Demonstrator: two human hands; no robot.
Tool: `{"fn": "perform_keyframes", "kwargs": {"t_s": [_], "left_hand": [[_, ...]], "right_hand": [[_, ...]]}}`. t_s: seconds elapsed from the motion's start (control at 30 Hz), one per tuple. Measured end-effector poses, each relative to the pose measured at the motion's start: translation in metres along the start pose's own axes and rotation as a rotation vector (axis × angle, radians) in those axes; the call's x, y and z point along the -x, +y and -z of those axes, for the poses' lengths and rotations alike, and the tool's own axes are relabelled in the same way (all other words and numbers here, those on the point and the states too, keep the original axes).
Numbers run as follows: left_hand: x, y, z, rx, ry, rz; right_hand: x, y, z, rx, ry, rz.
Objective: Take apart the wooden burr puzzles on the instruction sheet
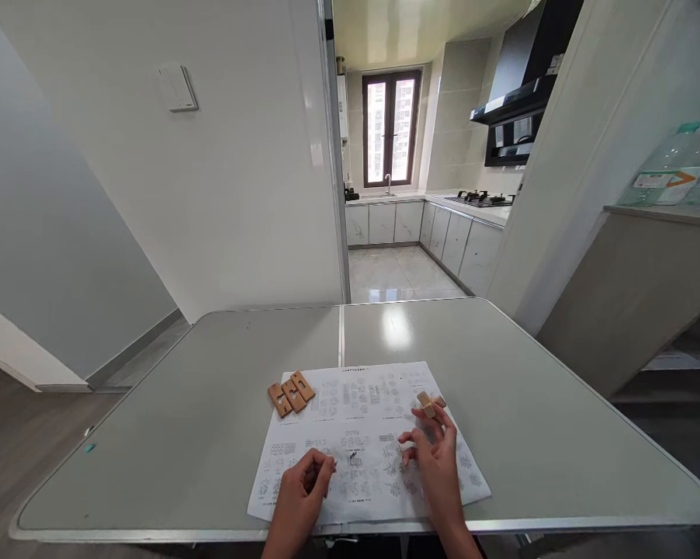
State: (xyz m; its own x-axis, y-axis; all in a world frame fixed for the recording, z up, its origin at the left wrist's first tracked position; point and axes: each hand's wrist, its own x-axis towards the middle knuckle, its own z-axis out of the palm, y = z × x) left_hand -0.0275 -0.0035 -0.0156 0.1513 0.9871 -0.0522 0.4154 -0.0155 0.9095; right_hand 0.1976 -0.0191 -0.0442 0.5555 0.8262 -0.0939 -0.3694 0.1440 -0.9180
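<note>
My right hand (437, 458) holds a small cross-shaped wooden puzzle (427, 404) at its fingertips, over the right side of a printed paper sheet (379, 423). Its thumb and lower fingers are bent below the wood. Curled over the sheet's lower left is my left hand (303, 493), thumb and fingertips pressed together; whatever they pinch is too small to make out. Three flat wooden pieces with cut-out slots (292, 395) lie side by side on the sheet's upper left corner. A tiny dark object (353, 456) shows on the paper between my hands.
The grey folding table (164, 435) has a metal rim and a centre seam. A small teal bit (90, 448) lies near its left edge. Beyond stand a white wall, a kitchen doorway and, at right, a ledge (670, 211) with plastic bottles (673, 167).
</note>
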Motion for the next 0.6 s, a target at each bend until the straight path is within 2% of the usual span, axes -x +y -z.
{"fn": "perform_keyframes", "kwargs": {"t_s": [0.13,0.27,0.4,0.6], "left_hand": [[0.0012,0.0035,-0.0002,0.011,-0.015,0.003],[0.0012,0.0024,-0.0013,0.021,0.041,-0.009],[-0.0004,-0.0004,0.0001,0.028,0.000,-0.019],[-0.0022,-0.0034,0.0021,0.023,-0.036,-0.019]], "right_hand": [[0.0005,0.0002,0.0008,0.024,-0.009,0.021],[-0.0001,0.0034,0.0023,0.076,-0.042,0.046],[0.0003,0.0046,0.0021,0.133,-0.078,0.047],[0.0044,0.0059,0.0002,0.297,-0.227,0.057]]}}
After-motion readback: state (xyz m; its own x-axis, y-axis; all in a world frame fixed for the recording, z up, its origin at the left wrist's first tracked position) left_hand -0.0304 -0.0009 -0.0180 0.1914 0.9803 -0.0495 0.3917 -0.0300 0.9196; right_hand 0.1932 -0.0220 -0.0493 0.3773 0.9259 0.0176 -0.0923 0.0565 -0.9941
